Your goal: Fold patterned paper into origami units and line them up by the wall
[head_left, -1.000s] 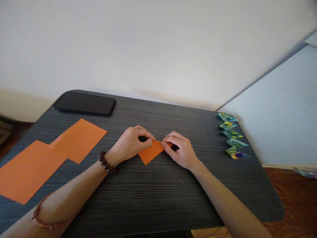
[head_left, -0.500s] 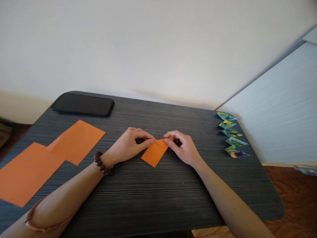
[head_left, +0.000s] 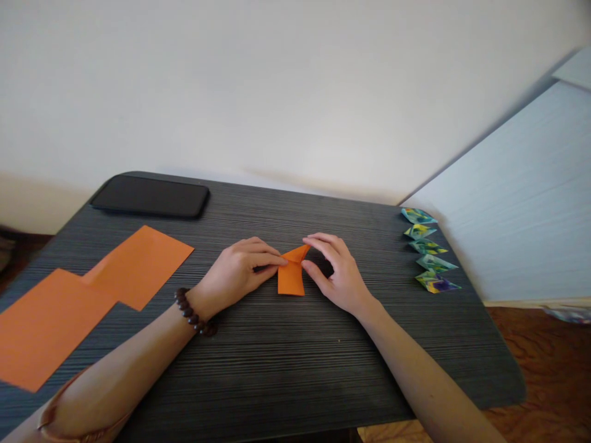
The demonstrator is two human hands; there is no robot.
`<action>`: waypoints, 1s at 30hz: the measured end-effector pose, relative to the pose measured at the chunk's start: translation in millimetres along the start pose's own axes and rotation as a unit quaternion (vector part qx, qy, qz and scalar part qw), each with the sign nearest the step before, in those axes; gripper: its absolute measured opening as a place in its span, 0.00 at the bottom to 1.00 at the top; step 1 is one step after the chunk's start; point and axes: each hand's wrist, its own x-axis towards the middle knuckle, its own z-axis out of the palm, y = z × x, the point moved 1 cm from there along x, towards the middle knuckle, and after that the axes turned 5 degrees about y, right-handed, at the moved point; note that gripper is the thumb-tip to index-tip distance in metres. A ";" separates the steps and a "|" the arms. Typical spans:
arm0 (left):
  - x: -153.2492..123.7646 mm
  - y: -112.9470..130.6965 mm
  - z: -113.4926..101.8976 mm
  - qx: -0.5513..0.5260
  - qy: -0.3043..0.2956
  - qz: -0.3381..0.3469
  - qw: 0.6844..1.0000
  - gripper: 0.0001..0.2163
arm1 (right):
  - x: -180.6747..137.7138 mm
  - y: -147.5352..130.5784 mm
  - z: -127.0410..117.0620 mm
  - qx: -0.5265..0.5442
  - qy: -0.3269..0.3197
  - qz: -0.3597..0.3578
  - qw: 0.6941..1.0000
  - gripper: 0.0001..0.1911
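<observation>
A small folded piece of orange paper (head_left: 290, 279) lies on the dark table between my two hands. Its lower part is rectangular, and a narrow flap slants up to the right at its top. My left hand (head_left: 244, 264) is closed on its upper left edge, thumb and fingertips together. My right hand (head_left: 335, 271) grips the paper's right side with thumb and index spread, the index at the flap's tip and the thumb by the edge below. A brown bead bracelet circles my left wrist.
Two larger orange paper sheets (head_left: 50, 326) overlap at left on the dark table (head_left: 277, 369). A black phone (head_left: 152, 195) lies at the back left. Several folded patterned paper pieces (head_left: 429, 247) form a column at right. A white wall rises behind the table.
The orange paper has turned so its lower edge faces me squarely, and its top flap now sticks up to the right. My right thumb and index have spread farther apart.
</observation>
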 end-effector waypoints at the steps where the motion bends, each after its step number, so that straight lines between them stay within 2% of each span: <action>1: -0.9 -0.4 0.1 0.016 0.007 -0.005 1.000 0.09 | -0.4 -1.5 -0.9 -0.015 0.004 -0.020 1.000 0.19; 7: -5.1 -2.5 1.4 0.054 0.037 -0.052 0.996 0.09 | -1.5 -7.9 0.6 -0.052 -0.023 -0.084 0.995 0.22; 11: -5.4 -1.0 2.2 0.089 0.035 -0.049 0.994 0.09 | -2.7 -8.8 5.1 -0.072 -0.037 -0.111 0.991 0.13; 13: -5.0 1.1 2.0 0.111 0.035 -0.036 0.992 0.08 | -3.5 -7.4 6.2 -0.081 -0.037 -0.111 0.990 0.09; 18: -4.1 4.9 1.8 0.132 0.030 0.011 0.991 0.09 | -4.2 -1.9 5.6 -0.096 -0.033 -0.099 0.990 0.09; 21: -4.1 4.2 2.1 0.137 0.015 0.017 0.990 0.09 | -4.3 -0.8 5.9 -0.096 -0.034 -0.095 0.990 0.09; 27: -4.5 2.2 2.4 0.107 0.027 0.010 0.994 0.09 | -4.4 -3.8 7.2 -0.064 -0.050 -0.093 0.992 0.10; 30: -4.8 1.7 2.5 0.065 0.012 0.014 0.998 0.09 | -4.1 -5.8 4.6 -0.019 -0.058 -0.079 0.995 0.12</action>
